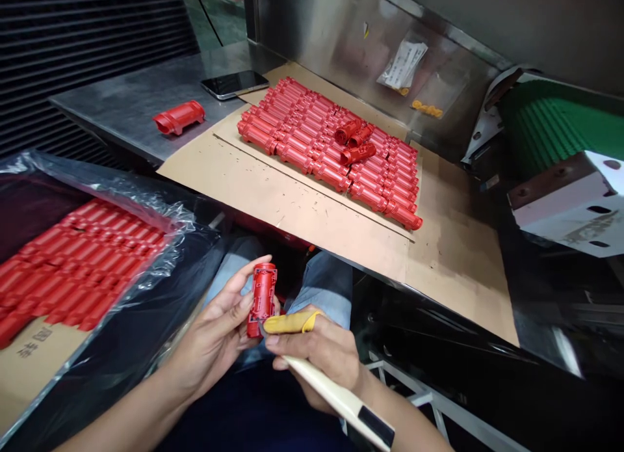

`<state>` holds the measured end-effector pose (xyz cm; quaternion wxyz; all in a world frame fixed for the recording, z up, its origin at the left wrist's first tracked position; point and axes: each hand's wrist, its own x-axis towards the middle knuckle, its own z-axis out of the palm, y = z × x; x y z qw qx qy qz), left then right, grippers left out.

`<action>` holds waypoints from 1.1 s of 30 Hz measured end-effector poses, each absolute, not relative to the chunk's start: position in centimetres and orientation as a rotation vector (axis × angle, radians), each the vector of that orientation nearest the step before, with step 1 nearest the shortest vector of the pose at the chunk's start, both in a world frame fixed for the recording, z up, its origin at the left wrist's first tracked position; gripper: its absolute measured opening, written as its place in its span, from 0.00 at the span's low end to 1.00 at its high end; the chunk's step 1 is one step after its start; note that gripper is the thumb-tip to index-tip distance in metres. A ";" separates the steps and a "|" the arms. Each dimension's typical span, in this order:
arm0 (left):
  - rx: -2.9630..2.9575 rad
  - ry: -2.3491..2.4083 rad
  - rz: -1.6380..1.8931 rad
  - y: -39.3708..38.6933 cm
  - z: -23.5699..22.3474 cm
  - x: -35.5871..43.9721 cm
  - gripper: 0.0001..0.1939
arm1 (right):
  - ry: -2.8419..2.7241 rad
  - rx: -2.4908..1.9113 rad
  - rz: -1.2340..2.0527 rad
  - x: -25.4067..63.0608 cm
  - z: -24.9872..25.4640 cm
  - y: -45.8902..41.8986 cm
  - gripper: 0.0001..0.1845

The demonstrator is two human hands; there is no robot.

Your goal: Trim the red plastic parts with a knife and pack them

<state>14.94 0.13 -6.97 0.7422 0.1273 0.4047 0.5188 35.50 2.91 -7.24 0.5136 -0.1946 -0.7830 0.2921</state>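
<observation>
Steel bench top [131,107] and steel wall closed off the far side of the station, with a brown cardboard sheet [292,237] lapping over the bench edge and a green belt conveyor [550,123] off to the right. In the head camera's view, rows of red plastic tubes [292,123] lay packed on the cardboard, with three loose ones on top. A phone [234,84] and a single red tube [179,117] sat on the steel. At lower left, a black plastic-lined carton [121,348] held more red tubes.

Over the person's denim knees [322,286], the left hand [212,332] cradled another red tube [262,300], fingers curled around it, its long axis pointing nearly straight toward the bench. The right hand [316,348] pinched a cream-handled tool [331,393], one finger wearing a yellow cot [287,322]. The tool slanted up from lower right, its tip at the tube's near end, so the right hand was closer to that end. Whether the tip touched, I could not tell.
</observation>
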 end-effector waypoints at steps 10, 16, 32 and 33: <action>0.295 0.927 1.131 -0.1 -7.6 14.9 0.41 | -1.999 -0.495 0.680 36.0 -6.7 3.2 0.09; 0.229 0.877 1.090 0.1 -9.1 14.9 0.41 | -2.241 -0.455 0.410 36.1 -6.8 3.4 0.07; 0.258 0.864 0.982 0.9 -7.8 15.3 0.34 | -1.666 -0.272 1.595 36.1 -6.2 2.6 0.13; 0.250 0.872 0.974 0.8 -7.9 15.4 0.32 | -1.763 -0.356 1.367 36.3 -6.1 2.8 0.05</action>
